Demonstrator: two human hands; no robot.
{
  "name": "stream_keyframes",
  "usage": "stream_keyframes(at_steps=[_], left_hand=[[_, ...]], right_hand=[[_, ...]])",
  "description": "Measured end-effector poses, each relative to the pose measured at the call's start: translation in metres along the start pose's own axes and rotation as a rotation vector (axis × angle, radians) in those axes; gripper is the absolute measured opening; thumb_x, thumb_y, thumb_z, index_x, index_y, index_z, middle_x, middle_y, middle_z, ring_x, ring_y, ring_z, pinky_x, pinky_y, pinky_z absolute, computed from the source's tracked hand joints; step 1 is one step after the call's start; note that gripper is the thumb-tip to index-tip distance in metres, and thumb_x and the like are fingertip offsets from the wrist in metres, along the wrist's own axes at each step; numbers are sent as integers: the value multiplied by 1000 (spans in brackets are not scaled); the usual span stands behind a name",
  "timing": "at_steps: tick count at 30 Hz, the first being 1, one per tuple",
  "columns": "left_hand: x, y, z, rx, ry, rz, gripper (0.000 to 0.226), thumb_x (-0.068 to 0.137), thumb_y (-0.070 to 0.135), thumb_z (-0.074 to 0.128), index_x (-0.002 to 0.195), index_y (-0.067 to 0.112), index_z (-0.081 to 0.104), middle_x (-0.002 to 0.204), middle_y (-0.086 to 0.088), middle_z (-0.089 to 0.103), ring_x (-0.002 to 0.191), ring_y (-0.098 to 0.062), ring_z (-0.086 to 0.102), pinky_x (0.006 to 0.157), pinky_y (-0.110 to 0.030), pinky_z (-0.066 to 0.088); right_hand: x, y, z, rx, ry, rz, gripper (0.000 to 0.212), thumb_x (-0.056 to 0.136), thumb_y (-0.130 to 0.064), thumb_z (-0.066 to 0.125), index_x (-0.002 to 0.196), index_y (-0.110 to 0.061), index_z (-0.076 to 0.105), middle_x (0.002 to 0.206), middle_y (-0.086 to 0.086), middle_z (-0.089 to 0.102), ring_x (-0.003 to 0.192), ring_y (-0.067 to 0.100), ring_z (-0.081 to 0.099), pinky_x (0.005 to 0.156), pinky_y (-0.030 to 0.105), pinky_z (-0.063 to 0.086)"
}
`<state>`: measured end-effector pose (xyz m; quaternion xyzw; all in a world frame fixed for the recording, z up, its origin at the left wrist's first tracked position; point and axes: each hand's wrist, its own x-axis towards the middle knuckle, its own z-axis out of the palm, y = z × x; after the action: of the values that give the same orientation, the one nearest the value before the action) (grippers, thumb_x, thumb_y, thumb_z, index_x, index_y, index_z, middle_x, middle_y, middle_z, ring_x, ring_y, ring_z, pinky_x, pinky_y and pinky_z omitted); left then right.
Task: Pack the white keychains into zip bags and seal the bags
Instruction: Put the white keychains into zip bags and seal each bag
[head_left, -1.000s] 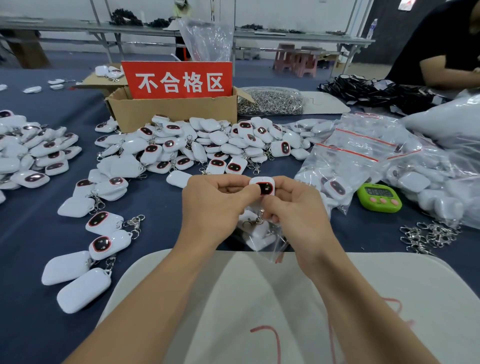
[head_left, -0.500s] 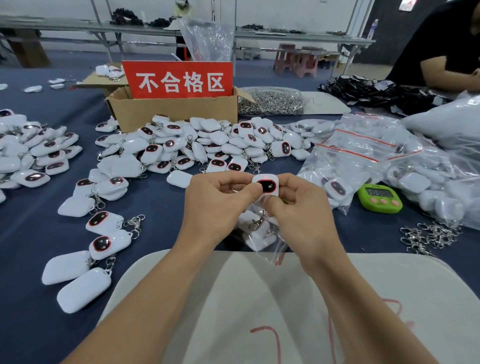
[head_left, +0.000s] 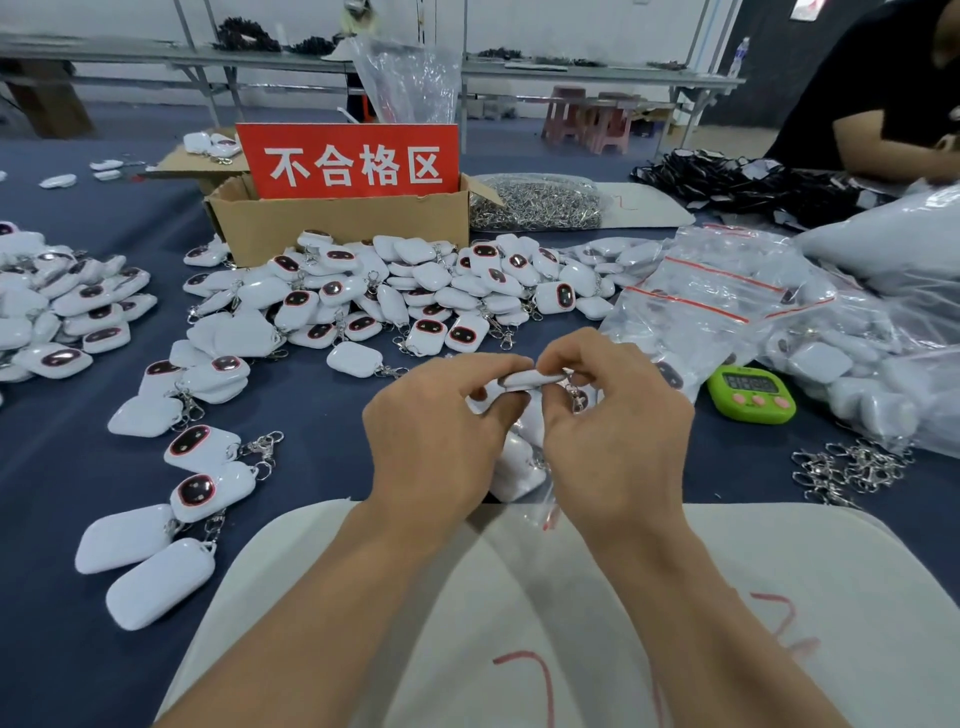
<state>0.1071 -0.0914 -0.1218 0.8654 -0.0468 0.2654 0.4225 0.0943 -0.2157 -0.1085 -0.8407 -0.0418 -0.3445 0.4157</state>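
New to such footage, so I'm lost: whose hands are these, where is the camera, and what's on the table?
No machine here: a person works bare-handed, filmed by one wide-angle camera on their head, looking down. The left hand and right hand together pinch one white keychain above a clear zip bag that holds others. On the blue table lie loose keychains in heaps, a cardboard box with a red sign, filled bags, a green timer and metal clasps.
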Motion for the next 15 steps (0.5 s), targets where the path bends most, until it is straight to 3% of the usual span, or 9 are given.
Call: stream_keyframes(at_steps=[3, 5, 7, 11, 13, 15], left_hand=[[1, -2, 0, -68, -19, -18, 45, 83, 27, 81, 113, 58, 68, 91, 39, 66, 84, 13, 55, 81, -21, 48], [2, -4, -1, -117, -93, -4, 69, 80, 14, 81, 128, 58, 59, 106, 35, 65, 92, 5, 59, 84, -19, 50], [3, -5, -1, -131, -123, 62, 76, 79, 5, 78, 135, 53, 58, 117, 30, 64, 101, 0, 60, 84, -17, 50], [2, -6, 1, -191, -130, 126, 36, 92, 31, 71, 126, 40, 70, 118, 25, 68, 107, 2, 61, 89, -15, 46], [3, -7, 0, -224, -111, 121, 19, 99, 44, 62, 112, 37, 75, 100, 22, 71, 95, 1, 63, 81, -11, 43], [4, -9, -1, -224, -98, 80, 27, 101, 52, 56, 90, 35, 73, 77, 17, 66, 74, -1, 58, 66, -12, 39]], right_hand=[[1, 0, 1, 46, -9, 49, 43, 79, 1, 71, 82, -40, 61, 85, -18, 63, 87, 2, 59, 78, 5, 38], [5, 2, 1, 159, -28, 163, 38, 82, -2, 71, 81, -39, 62, 85, -14, 68, 87, 0, 64, 76, 7, 42], [12, 6, -1, 347, -50, 333, 30, 84, 0, 70, 87, -30, 69, 81, -10, 74, 74, 4, 67, 71, 16, 49], [21, 10, -10, 660, -166, 558, 15, 96, -3, 61, 92, -13, 72, 74, 9, 74, 54, 18, 59, 52, 27, 48], [22, 11, -13, 735, -246, 551, 21, 98, -16, 61, 84, -9, 75, 73, 12, 70, 57, 21, 57, 53, 28, 47], [22, 11, -14, 707, -311, 500, 19, 93, -21, 66, 80, -11, 77, 72, 12, 68, 62, 21, 57, 55, 26, 47]])
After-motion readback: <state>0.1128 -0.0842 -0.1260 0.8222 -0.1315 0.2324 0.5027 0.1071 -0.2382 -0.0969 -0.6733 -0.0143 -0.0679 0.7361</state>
